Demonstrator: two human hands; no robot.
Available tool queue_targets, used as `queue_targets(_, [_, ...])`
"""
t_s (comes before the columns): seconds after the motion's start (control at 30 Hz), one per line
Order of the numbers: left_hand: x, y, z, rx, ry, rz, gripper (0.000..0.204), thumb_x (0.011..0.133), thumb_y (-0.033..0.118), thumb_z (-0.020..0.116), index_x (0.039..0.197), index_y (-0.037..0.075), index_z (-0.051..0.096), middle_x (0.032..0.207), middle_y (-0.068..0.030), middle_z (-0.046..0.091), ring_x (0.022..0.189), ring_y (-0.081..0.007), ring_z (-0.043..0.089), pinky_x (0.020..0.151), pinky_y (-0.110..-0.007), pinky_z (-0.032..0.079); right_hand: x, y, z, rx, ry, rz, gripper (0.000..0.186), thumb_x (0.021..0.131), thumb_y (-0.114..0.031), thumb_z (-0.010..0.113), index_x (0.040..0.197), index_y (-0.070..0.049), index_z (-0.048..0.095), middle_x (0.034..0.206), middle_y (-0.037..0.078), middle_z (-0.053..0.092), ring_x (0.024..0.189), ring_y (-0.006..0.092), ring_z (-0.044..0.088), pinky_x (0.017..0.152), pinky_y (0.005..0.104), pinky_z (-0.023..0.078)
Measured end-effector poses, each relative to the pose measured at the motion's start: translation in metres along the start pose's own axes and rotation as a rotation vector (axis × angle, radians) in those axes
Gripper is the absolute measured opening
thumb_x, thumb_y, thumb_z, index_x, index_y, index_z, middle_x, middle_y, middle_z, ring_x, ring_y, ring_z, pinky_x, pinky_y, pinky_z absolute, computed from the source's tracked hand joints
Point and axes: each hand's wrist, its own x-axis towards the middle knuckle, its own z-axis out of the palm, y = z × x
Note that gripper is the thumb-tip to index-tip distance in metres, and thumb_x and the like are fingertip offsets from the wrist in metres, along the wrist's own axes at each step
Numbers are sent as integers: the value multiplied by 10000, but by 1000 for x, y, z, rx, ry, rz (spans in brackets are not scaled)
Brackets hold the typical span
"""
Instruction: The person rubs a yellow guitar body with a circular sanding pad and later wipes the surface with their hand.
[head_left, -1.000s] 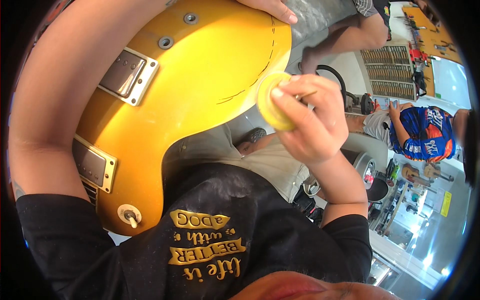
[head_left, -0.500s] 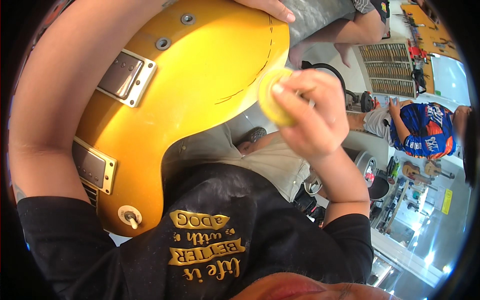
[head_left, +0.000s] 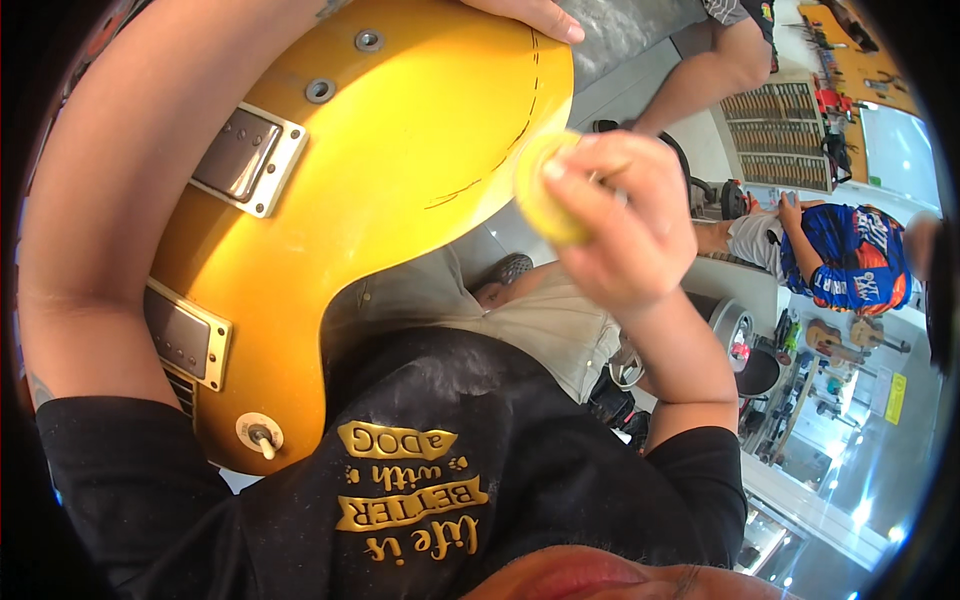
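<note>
Pad work at the guitar's rim.

We find the right hand (head_left: 625,235) closed tight on a round yellow pad (head_left: 543,190), which touches the gold guitar (head_left: 400,170) at its right rim, beside a dashed pencil line (head_left: 520,110). The left hand (head_left: 525,15) lies over the top rim; only its fingers show, curled on the edge, so we cannot tell how far shut it is. We judge that the stroke wants light, even pressure, the pad flat and close to the line, the body braced by the arm. Count: one guitar, one pad, two pickups (head_left: 245,160), two knobs (head_left: 345,65), one toggle switch (head_left: 262,437), two other persons (head_left: 835,255) behind.
</note>
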Motion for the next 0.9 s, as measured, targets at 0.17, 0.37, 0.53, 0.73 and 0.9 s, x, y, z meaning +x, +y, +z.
queue_targets(0.17, [-2, -1, 2, 13, 10, -19, 747, 1092, 698, 548, 1360, 39, 778, 1376, -258, 759, 1335, -449, 688, 1147, -534, 506, 6, -15, -2, 28, -48, 63, 534, 589, 81, 841, 1110, -34, 822, 1059, 109, 754, 959, 343, 730, 780, 418, 617])
queue_targets(0.37, [-1, -1, 2, -21, 14, 1, 750, 1093, 699, 548, 1362, 38, 776, 1357, -264, 763, 1323, -454, 694, 1136, -536, 510, 3, -16, -1, -7, -24, 44, 529, 579, 56, 821, 1104, -12, 820, 1063, 123, 755, 941, 341, 725, 809, 412, 619])
queue_targets(0.53, [-1, 3, 1, -24, -17, 2, 751, 1093, 699, 546, 1359, 38, 780, 1359, -266, 762, 1323, -452, 695, 1141, -536, 507, 2, 3, -2, -6, -15, 22, 524, 581, 37, 809, 1103, -9, 824, 1051, 129, 759, 934, 340, 727, 814, 428, 615])
queue_targets(0.73, [-4, 13, 2, -23, -12, -21, 749, 1094, 695, 544, 1346, 32, 784, 1362, -266, 762, 1323, -449, 696, 1140, -533, 508, -6, 7, -5, -17, 4, -23, 501, 604, 32, 805, 1104, -2, 820, 1046, 130, 763, 957, 346, 744, 809, 442, 617])
queue_targets(0.9, [-9, 18, 5, 5, -5, -33, 738, 1094, 691, 545, 1360, 44, 780, 1381, -257, 758, 1330, -445, 693, 1147, -531, 505, -8, 6, -9, 14, -15, -62, 510, 602, 27, 822, 1110, -13, 826, 1064, 125, 768, 954, 346, 749, 815, 431, 627])
